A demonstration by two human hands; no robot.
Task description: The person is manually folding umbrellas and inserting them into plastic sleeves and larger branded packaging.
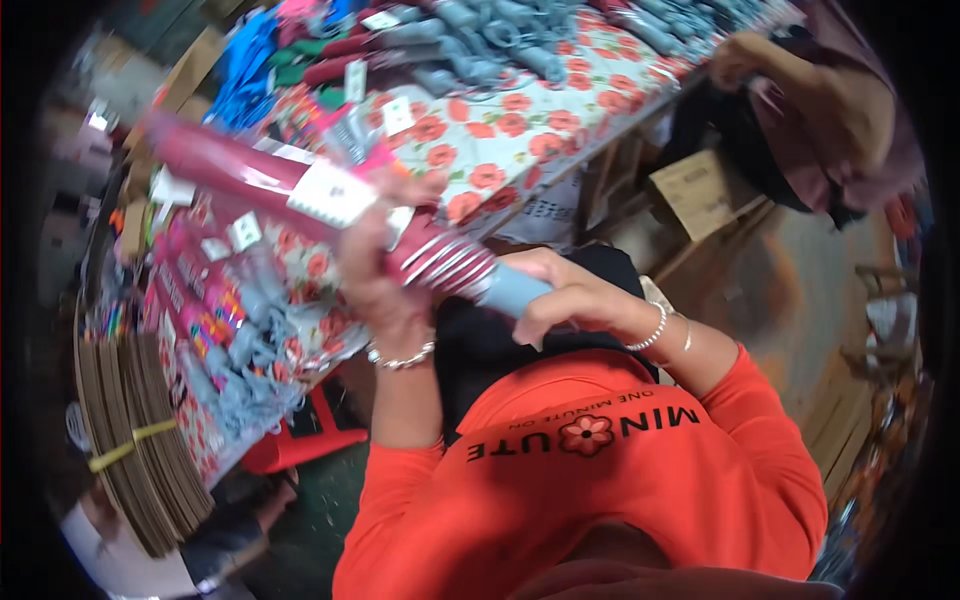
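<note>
A long maroon tube-like thing with silver-striped rings and a grey-blue handle slants across the view; it looks like a folded umbrella. My right hand is closed round the grey-blue handle at its lower right end. Further up, my left hand wraps the maroon part beside a white label; motion smears its fingers. The far upper left end of the umbrella is blurred and reaches over the table.
On the flowered tablecloth lie several grey-blue-handled pieces and blue bundles. A tied cardboard stack stands left, near a red stool. Another person's arm is at upper right, above a cardboard box.
</note>
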